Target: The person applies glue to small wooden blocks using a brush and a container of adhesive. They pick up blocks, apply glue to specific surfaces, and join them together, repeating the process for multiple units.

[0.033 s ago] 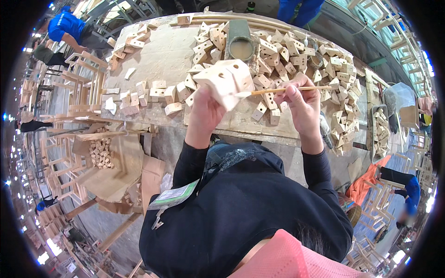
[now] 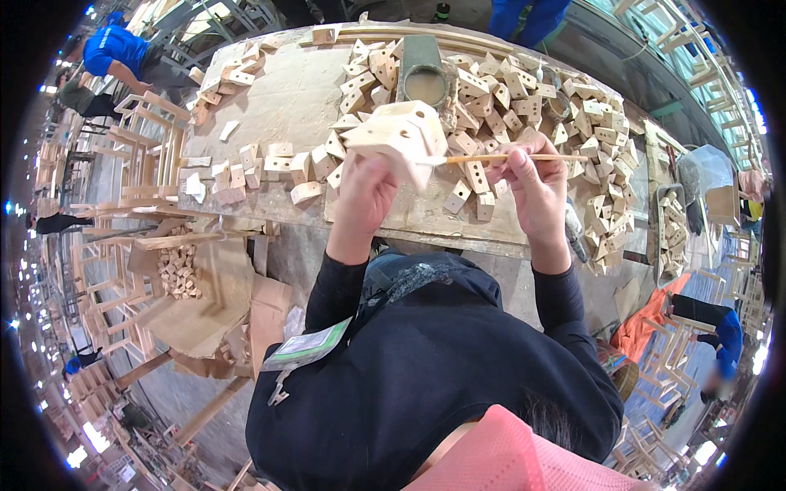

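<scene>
Workshop bench strewn with wooden blocks.

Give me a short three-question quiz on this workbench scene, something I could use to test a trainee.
1. True or false: the left hand holds a wooden block with holes drilled in it, raised above the workbench.
2. What does the right hand grip? A) a thin wooden stick B) a hammer C) a paint roller
3. Fill in: beyond the raised block, among the loose wooden pieces, stands an open ____ of pale liquid.

Key:
1. True.
2. A; the stick's tip points toward the block.
3. Container; what the liquid is cannot be told.
</scene>
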The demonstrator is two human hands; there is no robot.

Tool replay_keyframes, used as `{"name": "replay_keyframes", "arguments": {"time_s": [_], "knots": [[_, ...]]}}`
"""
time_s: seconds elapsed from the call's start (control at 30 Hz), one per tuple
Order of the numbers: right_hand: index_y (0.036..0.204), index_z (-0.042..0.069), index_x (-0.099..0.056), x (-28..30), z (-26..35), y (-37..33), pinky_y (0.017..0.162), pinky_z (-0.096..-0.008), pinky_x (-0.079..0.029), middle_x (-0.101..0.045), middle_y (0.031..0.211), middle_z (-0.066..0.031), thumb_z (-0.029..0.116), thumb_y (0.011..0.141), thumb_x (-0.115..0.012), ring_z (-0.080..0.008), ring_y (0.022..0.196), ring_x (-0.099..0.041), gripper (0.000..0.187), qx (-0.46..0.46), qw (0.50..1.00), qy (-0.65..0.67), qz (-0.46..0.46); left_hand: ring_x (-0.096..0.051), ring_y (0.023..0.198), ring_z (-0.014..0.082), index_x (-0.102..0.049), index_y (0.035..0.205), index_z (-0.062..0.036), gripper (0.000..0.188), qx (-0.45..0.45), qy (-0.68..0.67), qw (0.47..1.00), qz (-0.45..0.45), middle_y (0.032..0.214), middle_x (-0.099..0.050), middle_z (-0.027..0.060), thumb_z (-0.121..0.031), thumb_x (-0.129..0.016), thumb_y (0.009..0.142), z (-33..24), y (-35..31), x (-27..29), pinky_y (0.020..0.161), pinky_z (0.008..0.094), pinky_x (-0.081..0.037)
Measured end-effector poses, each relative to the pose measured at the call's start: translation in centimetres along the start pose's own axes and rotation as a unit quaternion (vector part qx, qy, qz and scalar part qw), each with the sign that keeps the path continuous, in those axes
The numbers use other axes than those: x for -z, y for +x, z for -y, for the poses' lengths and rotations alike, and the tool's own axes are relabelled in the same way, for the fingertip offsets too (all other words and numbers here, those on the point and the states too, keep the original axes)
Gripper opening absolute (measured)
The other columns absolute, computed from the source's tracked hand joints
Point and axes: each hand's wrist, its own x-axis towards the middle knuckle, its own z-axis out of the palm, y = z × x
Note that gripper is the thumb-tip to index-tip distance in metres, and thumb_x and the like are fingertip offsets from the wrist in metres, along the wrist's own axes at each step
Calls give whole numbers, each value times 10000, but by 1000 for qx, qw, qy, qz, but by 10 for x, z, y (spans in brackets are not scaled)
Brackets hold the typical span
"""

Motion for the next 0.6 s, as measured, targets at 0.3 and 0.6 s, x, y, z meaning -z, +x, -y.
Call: {"name": "replay_keyframes", "arguments": {"time_s": [0.3,0.6], "knots": [[935,-40,-515,-23,-8,-15,779,-347,-596,-658,983,-209,-67,908,-607,-253,872,-695,99,170,982,-75,-31,-514,1216,228,-370,1359,4,831,-301,351,887,5,1317,-408,114,-66,-845,682,-1,4,-35,987,388,-494],[973,-28,-530,-27,-13,-23,805,-359,-597,-654,1035,-225,-117,872,-619,-280,919,-697,161,213,966,-150,5,-519,1205,244,-322,1384,-13,890,-351,363,863,-21,1315,-413,132,-17,-840,661,1,5,-37,991,391,-498]]}}
